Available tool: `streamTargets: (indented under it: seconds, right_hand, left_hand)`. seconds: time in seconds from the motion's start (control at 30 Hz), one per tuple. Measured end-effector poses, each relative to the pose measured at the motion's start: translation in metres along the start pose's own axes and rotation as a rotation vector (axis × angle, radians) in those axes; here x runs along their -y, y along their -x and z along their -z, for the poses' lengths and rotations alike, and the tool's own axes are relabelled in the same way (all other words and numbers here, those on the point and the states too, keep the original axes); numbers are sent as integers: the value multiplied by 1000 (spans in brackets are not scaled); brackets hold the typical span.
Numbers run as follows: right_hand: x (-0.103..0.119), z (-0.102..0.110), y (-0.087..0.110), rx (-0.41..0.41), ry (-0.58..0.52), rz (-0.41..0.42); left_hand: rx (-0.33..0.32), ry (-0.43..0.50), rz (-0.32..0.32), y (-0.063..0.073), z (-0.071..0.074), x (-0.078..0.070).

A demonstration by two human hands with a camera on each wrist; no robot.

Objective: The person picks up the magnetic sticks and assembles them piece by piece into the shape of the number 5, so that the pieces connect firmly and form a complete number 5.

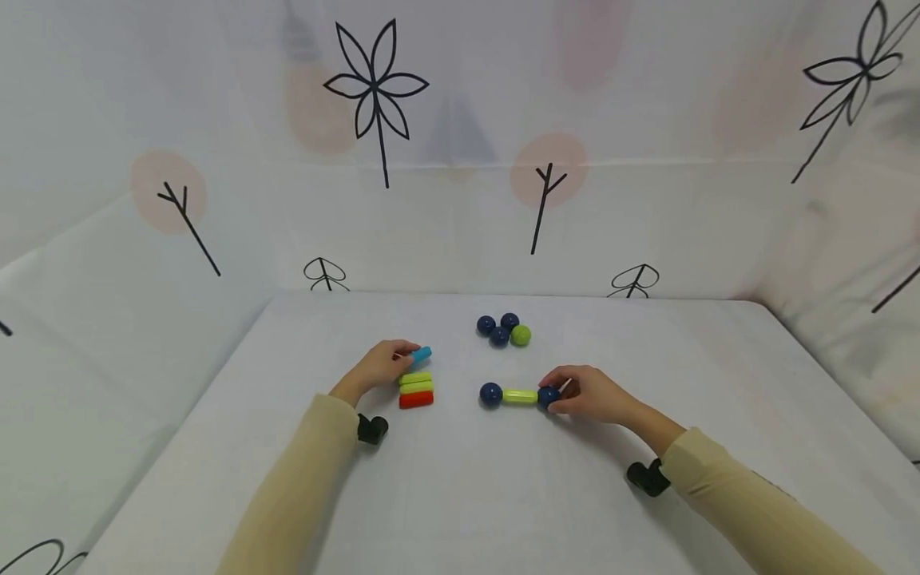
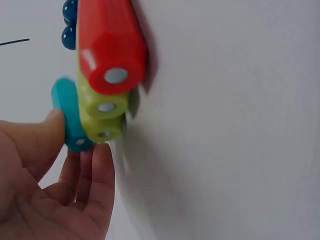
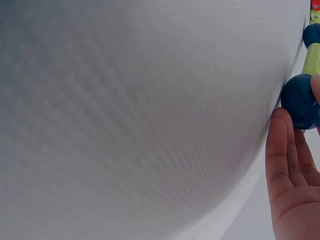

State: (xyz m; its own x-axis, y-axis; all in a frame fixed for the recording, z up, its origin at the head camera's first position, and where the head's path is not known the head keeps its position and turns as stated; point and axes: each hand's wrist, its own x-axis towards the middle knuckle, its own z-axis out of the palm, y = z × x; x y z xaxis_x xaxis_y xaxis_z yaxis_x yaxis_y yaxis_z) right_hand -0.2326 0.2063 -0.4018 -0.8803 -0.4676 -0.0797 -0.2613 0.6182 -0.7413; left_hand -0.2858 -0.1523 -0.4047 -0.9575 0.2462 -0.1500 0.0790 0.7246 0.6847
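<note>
My left hand (image 1: 384, 363) pinches a light blue rod (image 2: 71, 107) between thumb and fingers, at the far end of a row of rods. Beside it lie two yellow-green rods (image 1: 416, 382) and a thicker red rod (image 1: 416, 399); the left wrist view shows round silvery discs in their ends. My right hand (image 1: 591, 393) holds a dark blue ball (image 3: 299, 101) with thumb and fingertips. That ball sits at the right end of a yellow-green bar (image 1: 520, 396), and another dark blue ball (image 1: 491, 394) sits at the bar's left end.
Farther back on the white table (image 1: 460, 495) is a cluster of three dark blue balls (image 1: 499, 336) and one green ball (image 1: 521, 335). A patterned cloth (image 1: 460, 231) rises behind the table and along its sides.
</note>
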Motion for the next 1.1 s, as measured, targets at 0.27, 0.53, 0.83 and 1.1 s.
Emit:
streamTargets:
  seconds: [0.27,0.53,0.83,1.1]
  right_hand:
    - [-1,0,-1,1,-8,1]
    - [-2,0,-1,4,-1,-5]
    - [-2,0,-1,6,0,1]
    - [-2,0,-1,-2,12,-3]
  left_hand:
    - [-23,126,57,9,-1,-15]
    - [-5,296,84,21,-9,-23]
    - [3,314,38,36,-19,-28]
    - [16,310,50,39,-25,-32]
